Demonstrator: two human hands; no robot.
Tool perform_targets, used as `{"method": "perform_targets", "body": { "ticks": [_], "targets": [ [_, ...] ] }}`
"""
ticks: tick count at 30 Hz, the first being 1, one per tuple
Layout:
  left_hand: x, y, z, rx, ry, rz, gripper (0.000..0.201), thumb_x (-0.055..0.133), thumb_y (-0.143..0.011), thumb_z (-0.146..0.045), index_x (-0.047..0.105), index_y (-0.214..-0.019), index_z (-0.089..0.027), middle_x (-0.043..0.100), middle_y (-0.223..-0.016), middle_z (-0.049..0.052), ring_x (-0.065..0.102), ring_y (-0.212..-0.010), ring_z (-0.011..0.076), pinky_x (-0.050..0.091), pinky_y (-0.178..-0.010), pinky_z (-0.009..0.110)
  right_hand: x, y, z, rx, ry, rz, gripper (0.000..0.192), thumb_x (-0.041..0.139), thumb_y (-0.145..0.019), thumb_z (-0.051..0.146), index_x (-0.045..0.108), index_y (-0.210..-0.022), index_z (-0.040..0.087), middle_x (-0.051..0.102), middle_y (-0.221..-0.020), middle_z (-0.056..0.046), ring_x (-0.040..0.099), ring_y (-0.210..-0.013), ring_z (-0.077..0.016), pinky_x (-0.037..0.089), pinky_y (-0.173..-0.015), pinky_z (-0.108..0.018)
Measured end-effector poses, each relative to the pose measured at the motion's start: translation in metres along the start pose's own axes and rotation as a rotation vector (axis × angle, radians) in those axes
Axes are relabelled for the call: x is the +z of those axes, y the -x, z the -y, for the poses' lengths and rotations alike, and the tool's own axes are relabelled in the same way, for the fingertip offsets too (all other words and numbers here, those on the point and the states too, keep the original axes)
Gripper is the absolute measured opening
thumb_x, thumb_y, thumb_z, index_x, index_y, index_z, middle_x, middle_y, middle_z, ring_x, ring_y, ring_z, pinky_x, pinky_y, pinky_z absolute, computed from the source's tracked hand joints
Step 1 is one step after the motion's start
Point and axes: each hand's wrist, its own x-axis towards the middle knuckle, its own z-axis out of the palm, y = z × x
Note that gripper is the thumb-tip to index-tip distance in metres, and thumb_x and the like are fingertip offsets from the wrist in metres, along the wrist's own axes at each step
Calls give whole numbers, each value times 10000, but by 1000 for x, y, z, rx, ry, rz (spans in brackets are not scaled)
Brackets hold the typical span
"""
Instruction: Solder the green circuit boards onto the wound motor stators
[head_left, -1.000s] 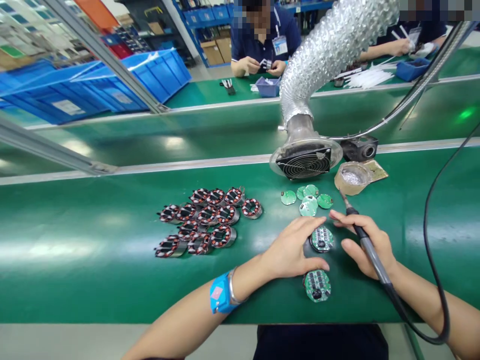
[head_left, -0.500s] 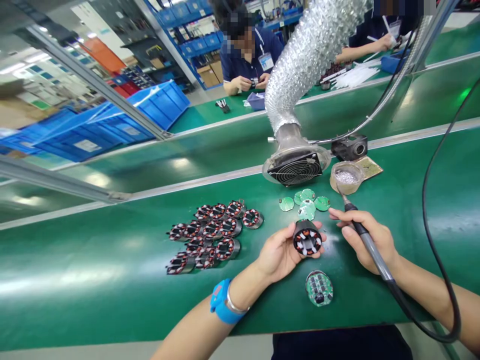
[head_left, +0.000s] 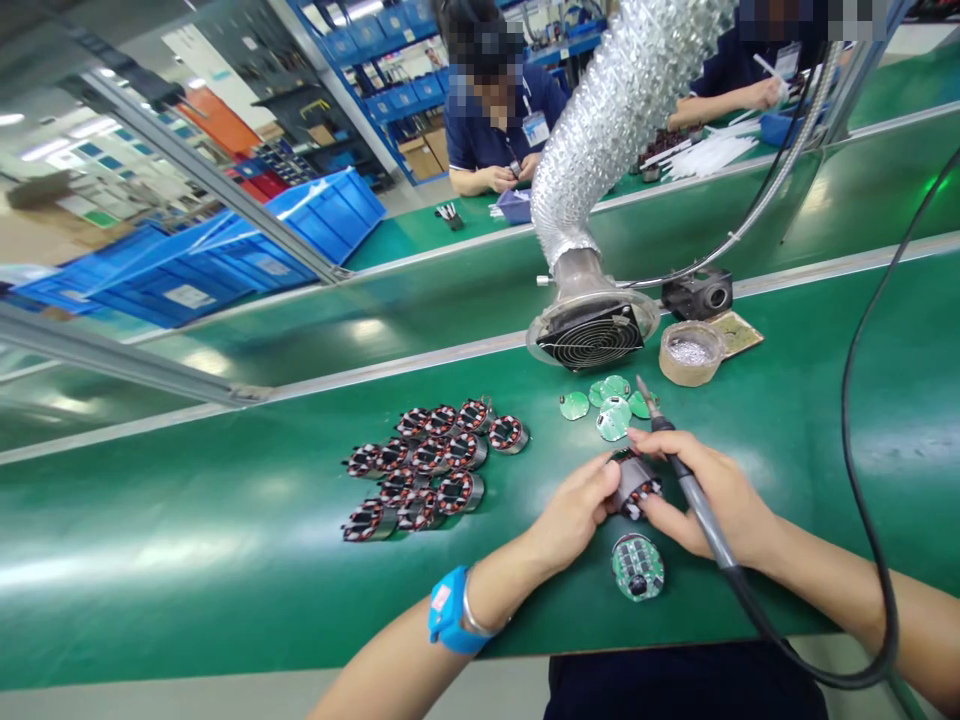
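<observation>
While a round green circuit board point(head_left: 637, 567) lies finished-looking on the green counter point(head_left: 187, 560) nearest the body, the left hand point(head_left: 574, 515) and right hand point(head_left: 712, 495) both close on a copper-wound motor stator point(head_left: 634, 480), just above it, dark-cased, coils showing. The right grip also pinches a black soldering iron point(head_left: 679, 470); beyond wait bare green discs point(head_left: 611, 405) and a cluster of stators point(head_left: 431, 465), so much seems left

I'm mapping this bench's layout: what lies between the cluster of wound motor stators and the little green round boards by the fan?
In the head view, bare green mat lies between the stator cluster and the green round boards; nothing rests on that stretch.
</observation>
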Motion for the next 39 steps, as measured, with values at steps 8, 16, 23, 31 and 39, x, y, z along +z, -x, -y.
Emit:
{"method": "perform_targets", "body": {
  "ticks": [8,16,23,31,39],
  "targets": [
    [4,3,7,117,-379,84,535,446,-904,-607,578,-1131,-140,603,-1016,64,525,-912,181,452,-880,323,8,1,-8,-145,159,98,408,473,-822,81,516,-1201,227,698,-1049,-80,664,-849,-207,584,-707,-318],
    [9,7,0,162,-577,84,515,340,-963,-551,563,-1138,-121,603,-1074,90,530,-1002,206,438,-956,358,12,0,4,-202,243,24,309,417,-897,136,554,-1162,219,716,-928,-67,639,-727,-196,551,-636,-306],
    [-19,14,-18,280,-888,27,451,378,-983,-416,429,-1350,-159,527,-1308,122,485,-1205,239,350,-1073,392,0,2,-8,-243,186,61,426,545,-795,157,502,-1216,208,686,-1136,-94,647,-1048,-249,557,-879,-405],
    [-21,50,-43,285,-1383,396,657,656,-791,-309,377,-1377,-213,493,-1322,129,500,-1171,272,427,-993,394,-14,-6,-10,-184,215,-180,367,551,-797,90,529,-1138,224,693,-1154,-104,687,-940,-231,584,-810,-379],
    [-3,37,1,669,-1954,401,555,517,-838,-652,499,-1222,-252,627,-884,47,581,-793,223,423,-672,328,-23,9,-34,-149,275,-189,335,600,-823,116,562,-1143,203,693,-1166,-90,691,-968,-223,561,-859,-345]
  ]
}}
